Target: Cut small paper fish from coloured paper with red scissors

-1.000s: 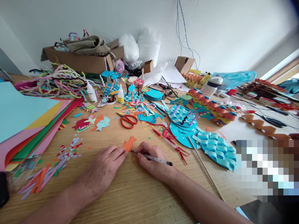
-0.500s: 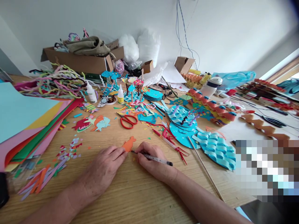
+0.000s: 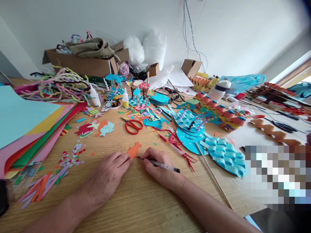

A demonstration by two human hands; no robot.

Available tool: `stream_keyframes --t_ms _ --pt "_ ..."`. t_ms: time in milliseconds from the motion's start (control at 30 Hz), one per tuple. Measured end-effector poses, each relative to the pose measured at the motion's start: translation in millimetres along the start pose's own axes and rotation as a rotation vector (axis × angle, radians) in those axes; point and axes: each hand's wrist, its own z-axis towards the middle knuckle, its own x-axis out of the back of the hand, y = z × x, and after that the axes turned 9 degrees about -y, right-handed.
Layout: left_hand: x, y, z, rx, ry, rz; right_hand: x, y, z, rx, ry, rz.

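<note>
An orange paper fish point(image 3: 133, 150) lies on the wooden table in front of me, its tail pointing away. My left hand point(image 3: 113, 170) grips its near left part, fingers pressed together and covering that end. In my right hand point(image 3: 159, 168) is a clear-barrelled pen point(image 3: 164, 166) with a dark end cap, held in a writing grip. Its tip rests at or just beside the fish's right edge; whether it touches the paper I cannot tell. Beyond the fish lie red-handled scissors point(image 3: 133, 127), and left of them a group of cut paper fish point(image 3: 97, 127).
Coloured paper sheets point(image 3: 31, 129) and paper strips point(image 3: 45, 186) lie at the left. Two glue bottles point(image 3: 95, 97) stand farther back. To the right are a woven blue paper fish point(image 3: 224, 153), a wooden stick point(image 3: 213, 176) and red pipe cleaners point(image 3: 188, 158). A cardboard box point(image 3: 80, 63) sits at the back.
The pen and my right hand have shifted very slightly to the right. My left hand and the paper fish look the same.
</note>
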Motion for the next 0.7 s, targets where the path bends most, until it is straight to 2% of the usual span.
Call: stream_keyframes --t_ms 700 --pt "-0.8 -0.5 -1.1 -0.004 0.012 0.005 1.2 -1.8 -2.0 -0.043 -0.006 0.024"
